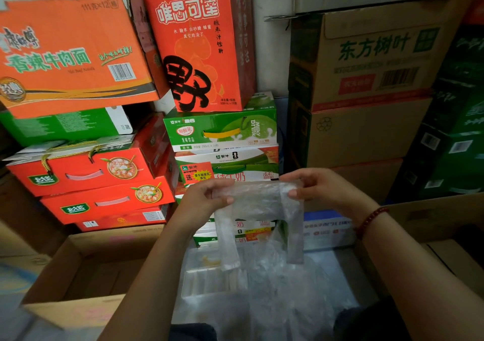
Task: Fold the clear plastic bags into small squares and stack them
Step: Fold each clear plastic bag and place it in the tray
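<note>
We have a clear bag (258, 199) up in the air in front of us, held at chest height between both hands, its body bunched into a flat band across the top and its two handle loops (229, 238) dangling down toward the pile. Our left hand (207, 196) pinches the band's left end, thumb over the front and fingers curled behind; our right hand (318, 187) pinches the right end the same way, thumb tip pressed onto the plastic. So both hands are clamped on the one bag, pulling it fairly taut. By our reckoning we are mid-fold: the bag is already narrowed to a strip but not yet a square, and those hanging loops have to be tucked in. The next move likely calls for bringing one end over to the other, or flipping the loops up against the band, while keeping the slippery film flat so it doesn't spring open. Below, more crumpled plastic (285, 283) lies heaped over a white tray (207, 275) in our lap area; we can't make out a finished stack of squares anywhere. An open brown box (86, 270) sits at lower left, and around us cartons are piled high: red boxes (86, 173), green ones (222, 128), brown cardboard (366, 73).
</note>
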Demonstrator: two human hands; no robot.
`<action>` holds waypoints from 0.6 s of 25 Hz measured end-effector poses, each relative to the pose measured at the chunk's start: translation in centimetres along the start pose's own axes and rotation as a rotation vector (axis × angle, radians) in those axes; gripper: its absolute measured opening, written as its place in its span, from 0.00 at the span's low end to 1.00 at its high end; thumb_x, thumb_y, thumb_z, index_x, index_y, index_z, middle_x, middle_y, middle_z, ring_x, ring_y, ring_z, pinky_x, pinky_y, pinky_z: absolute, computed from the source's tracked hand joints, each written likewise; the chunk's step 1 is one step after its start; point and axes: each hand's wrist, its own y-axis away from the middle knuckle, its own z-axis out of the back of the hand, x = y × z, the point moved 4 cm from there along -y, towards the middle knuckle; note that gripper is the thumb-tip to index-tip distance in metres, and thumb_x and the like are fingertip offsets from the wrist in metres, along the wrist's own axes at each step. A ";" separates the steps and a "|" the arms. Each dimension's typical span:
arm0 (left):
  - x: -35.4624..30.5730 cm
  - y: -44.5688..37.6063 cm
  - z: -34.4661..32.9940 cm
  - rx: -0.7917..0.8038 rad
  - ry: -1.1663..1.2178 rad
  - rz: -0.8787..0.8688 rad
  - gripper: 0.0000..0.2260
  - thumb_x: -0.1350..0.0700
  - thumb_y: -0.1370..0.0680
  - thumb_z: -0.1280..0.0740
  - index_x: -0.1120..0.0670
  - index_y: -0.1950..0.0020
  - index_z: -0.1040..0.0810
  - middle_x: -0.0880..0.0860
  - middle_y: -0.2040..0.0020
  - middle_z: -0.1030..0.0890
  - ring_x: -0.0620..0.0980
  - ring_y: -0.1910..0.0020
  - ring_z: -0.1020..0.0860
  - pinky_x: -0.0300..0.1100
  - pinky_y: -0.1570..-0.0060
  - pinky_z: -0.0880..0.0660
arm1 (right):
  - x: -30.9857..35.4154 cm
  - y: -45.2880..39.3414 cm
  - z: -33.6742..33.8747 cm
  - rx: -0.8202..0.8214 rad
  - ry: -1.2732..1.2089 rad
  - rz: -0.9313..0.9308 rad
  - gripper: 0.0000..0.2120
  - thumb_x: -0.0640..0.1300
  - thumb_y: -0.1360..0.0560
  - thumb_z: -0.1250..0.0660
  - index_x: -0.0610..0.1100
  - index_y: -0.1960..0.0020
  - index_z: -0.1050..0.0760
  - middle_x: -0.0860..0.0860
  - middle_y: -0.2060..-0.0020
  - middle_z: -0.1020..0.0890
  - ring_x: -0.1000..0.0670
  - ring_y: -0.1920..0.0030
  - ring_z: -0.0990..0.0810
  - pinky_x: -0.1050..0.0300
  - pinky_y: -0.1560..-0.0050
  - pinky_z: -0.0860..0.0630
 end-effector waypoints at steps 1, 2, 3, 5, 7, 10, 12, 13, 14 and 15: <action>0.0 0.1 0.2 -0.019 -0.038 -0.009 0.15 0.67 0.29 0.28 0.47 0.50 0.19 0.44 0.49 0.19 0.38 0.50 0.23 0.25 0.56 0.28 | 0.0 0.0 0.0 -0.020 0.056 0.008 0.13 0.38 0.26 0.32 0.51 0.45 0.21 0.51 0.49 0.18 0.56 0.51 0.19 0.65 0.58 0.24; 0.0 0.0 0.3 -0.041 -0.093 -0.021 0.14 0.66 0.29 0.27 0.46 0.52 0.19 0.44 0.50 0.19 0.38 0.52 0.23 0.24 0.57 0.29 | 0.1 0.0 0.0 -0.049 0.113 0.016 0.11 0.39 0.26 0.32 0.52 0.47 0.21 0.52 0.50 0.18 0.57 0.50 0.20 0.65 0.58 0.24; 0.0 0.0 0.4 -0.063 -0.160 -0.040 0.13 0.64 0.28 0.27 0.45 0.53 0.19 0.45 0.51 0.19 0.39 0.55 0.24 0.23 0.58 0.31 | 0.1 -0.1 0.0 -0.077 0.173 0.028 0.10 0.40 0.25 0.33 0.53 0.48 0.22 0.54 0.51 0.18 0.57 0.50 0.20 0.65 0.57 0.24; -0.2 0.1 0.5 -0.100 -0.252 -0.069 0.11 0.62 0.28 0.27 0.45 0.55 0.19 0.45 0.56 0.19 0.42 0.61 0.28 0.23 0.62 0.33 | 0.1 -0.2 0.1 -0.112 0.284 0.047 0.08 0.42 0.24 0.34 0.55 0.50 0.23 0.56 0.53 0.19 0.58 0.51 0.22 0.64 0.56 0.25; -0.2 0.1 0.5 -0.123 -0.282 -0.071 0.09 0.61 0.27 0.27 0.47 0.56 0.18 0.45 0.59 0.20 0.42 0.63 0.28 0.23 0.64 0.33 | 0.1 -0.2 0.0 -0.129 0.366 0.057 0.06 0.44 0.23 0.35 0.55 0.50 0.24 0.57 0.55 0.20 0.59 0.52 0.23 0.65 0.56 0.26; -0.3 0.1 0.5 -0.135 -0.332 -0.076 0.05 0.60 0.27 0.28 0.49 0.56 0.17 0.48 0.59 0.18 0.44 0.59 0.23 0.28 0.61 0.30 | 0.1 -0.5 -0.1 -0.155 0.475 0.061 0.05 0.44 0.22 0.37 0.51 0.50 0.23 0.57 0.57 0.21 0.58 0.55 0.23 0.65 0.58 0.27; -0.3 0.0 0.6 -0.135 -0.348 -0.065 0.03 0.59 0.26 0.28 0.51 0.58 0.17 0.50 0.60 0.18 0.45 0.60 0.23 0.31 0.61 0.29 | 0.1 -0.7 -0.2 -0.189 0.536 0.055 0.05 0.45 0.21 0.38 0.49 0.52 0.23 0.54 0.59 0.22 0.56 0.57 0.23 0.64 0.61 0.29; -0.2 0.0 0.6 -0.129 -0.349 -0.051 0.04 0.58 0.26 0.28 0.51 0.60 0.18 0.51 0.62 0.19 0.44 0.62 0.24 0.30 0.62 0.30 | 0.2 -0.7 -0.2 -0.213 0.551 0.057 0.07 0.45 0.21 0.39 0.50 0.55 0.24 0.54 0.59 0.22 0.56 0.58 0.24 0.64 0.63 0.30; -0.2 0.0 0.6 -0.122 -0.333 -0.028 0.05 0.58 0.25 0.29 0.52 0.61 0.20 0.50 0.63 0.21 0.44 0.63 0.25 0.30 0.62 0.31 | 0.3 -0.8 -0.2 -0.242 0.549 0.063 0.08 0.45 0.20 0.40 0.51 0.57 0.25 0.53 0.59 0.23 0.55 0.58 0.24 0.64 0.63 0.31; 0.1 -0.1 0.6 -0.115 -0.268 0.009 0.06 0.57 0.24 0.30 0.54 0.61 0.20 0.50 0.64 0.23 0.44 0.63 0.26 0.32 0.60 0.30 | 0.3 -0.8 -0.1 -0.272 0.514 0.068 0.09 0.45 0.20 0.40 0.50 0.57 0.26 0.53 0.59 0.23 0.55 0.58 0.24 0.63 0.63 0.31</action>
